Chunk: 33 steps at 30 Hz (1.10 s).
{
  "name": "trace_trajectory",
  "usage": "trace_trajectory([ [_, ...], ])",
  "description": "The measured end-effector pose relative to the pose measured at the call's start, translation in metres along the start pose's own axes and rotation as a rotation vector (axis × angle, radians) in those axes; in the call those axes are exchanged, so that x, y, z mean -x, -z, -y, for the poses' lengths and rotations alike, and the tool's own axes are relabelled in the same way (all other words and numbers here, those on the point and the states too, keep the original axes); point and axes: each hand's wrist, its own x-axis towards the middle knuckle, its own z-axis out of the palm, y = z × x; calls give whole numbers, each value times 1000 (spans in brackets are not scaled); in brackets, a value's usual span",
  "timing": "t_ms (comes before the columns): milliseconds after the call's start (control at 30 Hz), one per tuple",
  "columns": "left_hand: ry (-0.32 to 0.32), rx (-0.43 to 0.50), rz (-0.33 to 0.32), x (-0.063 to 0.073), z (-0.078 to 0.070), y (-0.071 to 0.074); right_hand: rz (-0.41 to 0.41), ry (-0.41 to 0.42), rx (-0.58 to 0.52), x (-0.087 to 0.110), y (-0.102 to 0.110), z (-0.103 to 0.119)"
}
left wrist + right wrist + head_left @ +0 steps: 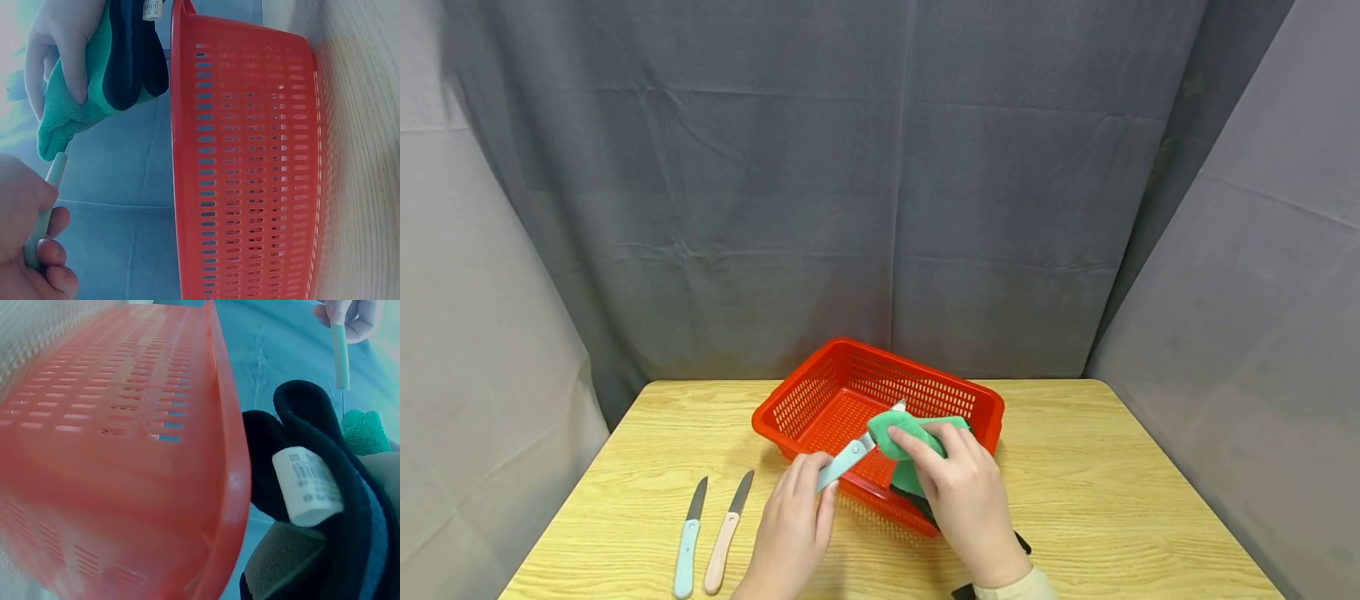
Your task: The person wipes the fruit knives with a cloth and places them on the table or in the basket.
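My left hand [792,523] grips the pale blue handle of a knife [844,463], its blade angled up and right over the red basket [880,354]. A green cloth [907,433] folds around the middle of that blade, and the tip pokes out past it. My right hand [964,492] pinches the cloth against the blade. In the right wrist view the cloth's dark edge hangs down with a white label [307,486]. The left wrist view shows the left fingers curled round the handle [44,219].
Two more knives lie on the wooden table [1120,500] at the left, one with a light blue handle [686,558] and one with a pale pink handle [722,552]. Grey curtains [775,183] surround the table at the back and sides.
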Motion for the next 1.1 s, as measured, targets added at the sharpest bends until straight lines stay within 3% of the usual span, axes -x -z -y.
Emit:
trace_trajectory([
  [433, -24, 12, -7, 0, 1, -1, -42, -126, 92, 0, 2, -9],
  [667, 39, 41, 4, 1, 0, 0, -44, -196, 130, 0, 6, -11],
  [867, 85, 63, -9, 2, 0, 0, -81, -183, 119, -1, 10, -10],
  [1100, 116, 73, -32, 2, 1, -2, -68, -94, 76, -2, 7, -2],
])
